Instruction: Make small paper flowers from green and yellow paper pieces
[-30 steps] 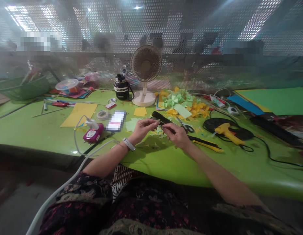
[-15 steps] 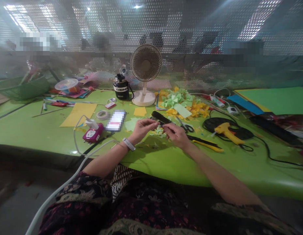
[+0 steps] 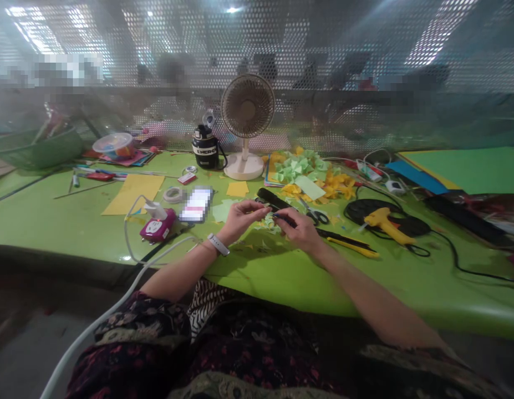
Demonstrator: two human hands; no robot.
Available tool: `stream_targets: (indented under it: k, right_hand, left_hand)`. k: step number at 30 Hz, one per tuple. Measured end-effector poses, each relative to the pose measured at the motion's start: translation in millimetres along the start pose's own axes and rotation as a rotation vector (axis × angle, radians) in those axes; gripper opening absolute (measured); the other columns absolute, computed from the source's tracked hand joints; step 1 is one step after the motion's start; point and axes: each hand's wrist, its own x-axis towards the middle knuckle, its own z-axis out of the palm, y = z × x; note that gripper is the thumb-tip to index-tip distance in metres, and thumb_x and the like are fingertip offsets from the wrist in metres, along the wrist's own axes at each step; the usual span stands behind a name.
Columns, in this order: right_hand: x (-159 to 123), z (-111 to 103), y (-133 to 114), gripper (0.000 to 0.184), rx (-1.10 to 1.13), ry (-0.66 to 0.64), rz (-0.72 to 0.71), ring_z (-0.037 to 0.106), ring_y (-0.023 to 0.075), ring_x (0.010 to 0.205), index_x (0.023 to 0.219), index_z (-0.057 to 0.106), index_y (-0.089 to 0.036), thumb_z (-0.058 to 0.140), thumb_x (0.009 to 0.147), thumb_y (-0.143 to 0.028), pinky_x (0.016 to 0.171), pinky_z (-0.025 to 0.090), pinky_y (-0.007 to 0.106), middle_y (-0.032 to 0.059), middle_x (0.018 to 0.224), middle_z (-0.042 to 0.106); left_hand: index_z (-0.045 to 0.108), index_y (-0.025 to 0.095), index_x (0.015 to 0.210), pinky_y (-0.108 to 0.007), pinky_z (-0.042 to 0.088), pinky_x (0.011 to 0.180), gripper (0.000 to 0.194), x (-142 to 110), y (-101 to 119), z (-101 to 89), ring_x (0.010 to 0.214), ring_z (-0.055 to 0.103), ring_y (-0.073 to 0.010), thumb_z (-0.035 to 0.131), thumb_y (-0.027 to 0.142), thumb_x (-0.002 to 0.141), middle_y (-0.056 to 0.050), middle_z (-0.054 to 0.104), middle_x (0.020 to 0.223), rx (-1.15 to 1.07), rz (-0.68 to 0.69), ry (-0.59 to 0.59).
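Observation:
My left hand [image 3: 244, 219], with a pale band at the wrist, is closed in a pinch over the green table [image 3: 277, 277]. Close on its right, my right hand [image 3: 299, 228] is pinched too, its fingertips almost meeting the left ones. What the fingers hold is too small to make out. Small green and yellow paper scraps [image 3: 268, 224] lie beneath the fingertips. A green paper piece [image 3: 222, 210] is beside my left hand. Just past my right hand rest scissors [image 3: 315, 215] with dark handles, and a yellow-and-black long tool [image 3: 352, 244] lies near that wrist.
A fan [image 3: 247, 111] and a black bottle [image 3: 205, 149] stand at the back. Folded green and yellow papers [image 3: 302, 169] are heaped right of the fan. A yellow glue gun [image 3: 387, 224] lies at right; a phone [image 3: 196, 204] and purple power adapter [image 3: 157, 226] at left.
Both hands stay in nearly the same place, with only slight shifts of the fingers. The fingertips of my right hand have moved a little. Nothing else on the table has visibly moved.

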Motion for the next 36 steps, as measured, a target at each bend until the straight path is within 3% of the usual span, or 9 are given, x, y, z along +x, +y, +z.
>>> stream_targets:
  k: [6,16,29,36]
  right_hand:
    - [-0.5,-0.6,-0.4,0.030,0.069,-0.040,0.033,0.058,0.0116,0.049,0.097,0.065,-0.021,0.062,0.089,-0.049,0.049,0.048,0.027,0.0035,0.086,0.071]
    - [-0.6,-2.4,-6.1,0.040,0.053,-0.101,0.109,0.060,0.0139,0.048,0.100,0.061,-0.021,0.050,0.093,-0.058,0.051,0.051,0.028,0.0026,0.075,0.070]
    - [0.4,-4.5,-5.0,0.050,0.110,-0.218,0.179,0.056,0.0111,0.041,0.096,0.059,-0.018,0.040,0.096,-0.064,0.044,0.043,0.025,0.0015,0.068,0.069]
    - [1.0,-7.4,-4.1,0.046,0.195,-0.265,0.253,0.048,0.0088,0.037,0.092,0.057,-0.018,0.044,0.095,-0.062,0.038,0.036,0.022,-0.0008,0.061,0.065]
  left_hand:
    - [0.075,0.016,0.076,-0.023,0.052,0.060,0.030,0.3,-1.2,-0.5,0.060,0.062,-0.0089,0.087,0.042,0.065,-0.003,0.072,0.070,-0.027,-0.023,-0.013]
    - [0.075,0.016,0.074,-0.023,0.049,0.058,0.029,0.3,2.1,-0.1,0.055,0.058,-0.0078,0.086,0.042,0.066,-0.002,0.070,0.064,-0.030,-0.029,-0.020]
    - [0.076,0.015,0.076,-0.023,0.047,0.057,0.032,2.1,2.5,-0.7,0.054,0.056,-0.0069,0.087,0.043,0.066,-0.001,0.068,0.063,-0.090,-0.028,0.058]
    - [0.074,0.015,0.073,-0.023,0.046,0.056,0.032,2.0,4.7,1.0,0.053,0.055,-0.0061,0.087,0.042,0.065,0.000,0.066,0.060,-0.118,-0.040,0.070]
